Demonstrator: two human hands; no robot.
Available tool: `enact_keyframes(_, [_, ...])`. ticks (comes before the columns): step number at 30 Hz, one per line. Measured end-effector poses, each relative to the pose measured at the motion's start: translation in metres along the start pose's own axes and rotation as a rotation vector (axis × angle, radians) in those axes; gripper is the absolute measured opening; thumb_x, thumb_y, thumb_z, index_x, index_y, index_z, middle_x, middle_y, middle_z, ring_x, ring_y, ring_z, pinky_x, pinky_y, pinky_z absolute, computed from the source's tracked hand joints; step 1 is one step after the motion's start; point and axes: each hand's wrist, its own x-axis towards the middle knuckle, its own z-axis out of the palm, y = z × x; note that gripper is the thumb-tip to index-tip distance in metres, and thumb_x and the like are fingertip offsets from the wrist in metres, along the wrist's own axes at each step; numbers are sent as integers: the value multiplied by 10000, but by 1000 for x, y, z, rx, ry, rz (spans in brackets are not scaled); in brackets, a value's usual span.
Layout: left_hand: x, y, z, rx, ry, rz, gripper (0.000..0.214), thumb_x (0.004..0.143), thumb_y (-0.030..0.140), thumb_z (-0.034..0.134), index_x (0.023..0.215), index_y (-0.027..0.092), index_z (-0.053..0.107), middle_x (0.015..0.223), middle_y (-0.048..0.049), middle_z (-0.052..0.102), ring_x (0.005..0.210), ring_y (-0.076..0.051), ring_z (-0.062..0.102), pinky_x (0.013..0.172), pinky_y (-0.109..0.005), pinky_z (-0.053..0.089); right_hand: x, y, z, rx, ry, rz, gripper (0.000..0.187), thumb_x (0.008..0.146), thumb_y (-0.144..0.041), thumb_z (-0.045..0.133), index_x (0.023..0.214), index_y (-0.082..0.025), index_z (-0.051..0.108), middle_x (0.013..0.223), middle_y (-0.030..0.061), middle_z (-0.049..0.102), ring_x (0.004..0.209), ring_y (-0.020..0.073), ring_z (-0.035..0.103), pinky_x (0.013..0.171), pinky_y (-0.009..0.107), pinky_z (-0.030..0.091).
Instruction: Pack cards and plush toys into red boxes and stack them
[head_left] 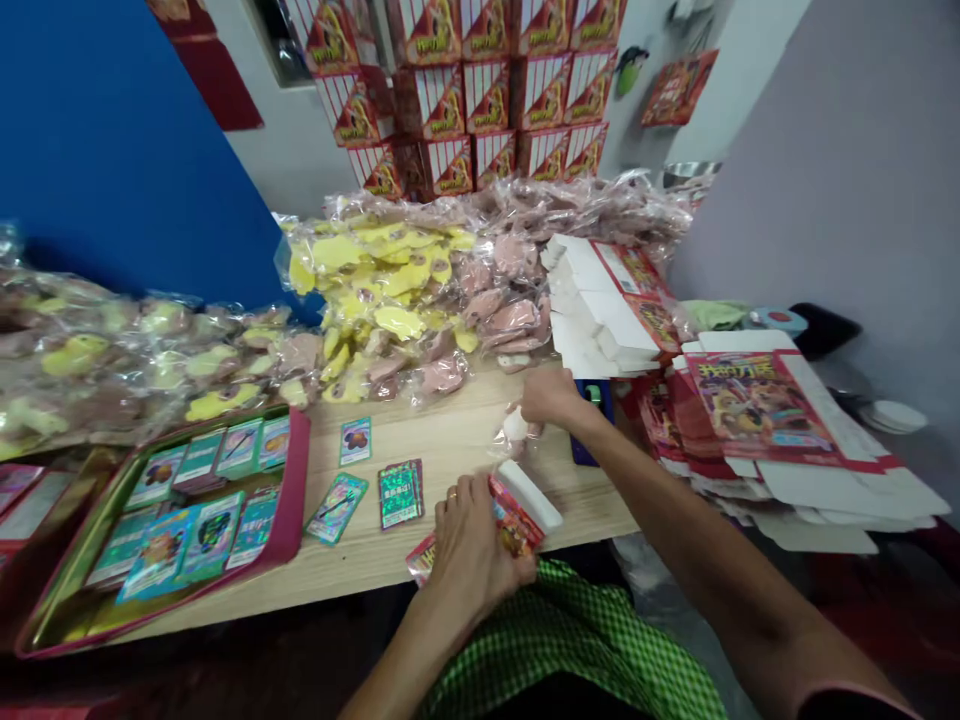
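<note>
My left hand [476, 535], with a ring on one finger, is closed around a red printed cardboard box [517, 520] at the table's front edge. The box's white end flap [534, 495] stands open towards the far side. Just beyond it, my right hand [553, 398] pinches a small see-through bag [514, 428] with something pale inside; its exact kind does not show. Left of my left hand lie a small stack of shiny green cards [400, 494], a single card [337, 508] and another card [355, 441].
A pink-rimmed tin [296, 480] holding card stacks stands at left. Bagged yellow items [375, 260] and bagged pink items [517, 315] pile up behind. Flattened cartons [765, 405] and white-sided boxes [600, 310] lie right. Red boxes [487, 95] are stacked at the back.
</note>
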Motion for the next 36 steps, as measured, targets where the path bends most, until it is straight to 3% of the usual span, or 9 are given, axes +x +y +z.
enact_keyframes(4, [5,-16,-14,-214,166,-13,705,640,397,772,1231,169,463,1143,-126,620,1073,-335,613,933,-473,492,-22,7,-23,279,96,-58,177,987,-323,481,1035,-177,567,892,64,708,703,187,688,575,250,466])
enact_keyframes(8, [7,-24,-21,-303,290,23,772,618,331,787,1291,172,444,1172,-113,599,1116,-320,588,955,-471,495,-46,6,-32,758,65,-228,192,931,-409,476,963,-220,478,741,12,641,485,159,564,440,240,328])
enact_keyframes(11, [5,-23,-19,-254,396,40,924,594,293,797,1405,164,376,1228,-128,570,1179,-348,559,1018,-521,473,-61,-1,-30,551,313,-277,138,841,-319,529,808,-244,418,593,-28,512,474,152,471,483,253,262])
enact_keyframes(14, [1,-19,-12,-195,440,69,1063,589,332,833,1486,154,290,1268,-150,537,1217,-376,541,1037,-556,463,-80,-17,-23,314,541,-296,41,869,-254,466,842,-230,446,578,-28,479,484,154,435,510,270,237])
enact_keyframes(21, [3,-21,-7,-177,554,48,1063,636,341,801,1510,141,230,1306,-182,526,1229,-394,543,1017,-580,472,-119,-43,-12,70,212,-555,141,933,-136,448,900,-165,582,831,84,643,772,213,585,676,304,382])
enact_keyframes(26, [2,-11,-9,-304,557,59,1091,625,363,822,1511,109,238,1316,-188,531,1248,-366,532,1079,-545,458,-110,-30,-17,-68,312,-562,182,919,-131,521,789,-169,643,981,120,640,904,259,568,777,363,377])
enact_keyframes(31, [13,-9,-16,-385,374,-14,1248,612,569,892,1549,85,224,1464,-239,470,1384,-376,462,1164,-514,412,-100,-34,-22,-202,512,-481,216,960,-167,495,858,-143,684,1031,165,674,911,288,572,764,387,367])
enact_keyframes(33, [16,-29,-26,-249,339,-42,1061,750,573,813,1539,95,288,1515,-231,445,1428,-345,441,1181,-469,403,-99,-48,-16,-231,428,-514,191,937,-142,506,891,-138,691,993,161,682,889,285,578,757,386,373])
enact_keyframes(36, [11,-78,-46,85,318,-205,518,977,411,598,1406,139,497,1437,-178,547,1357,-273,529,1138,-397,439,-101,-80,11,-209,143,-657,184,923,-123,521,946,-145,701,978,140,690,929,288,607,797,387,414])
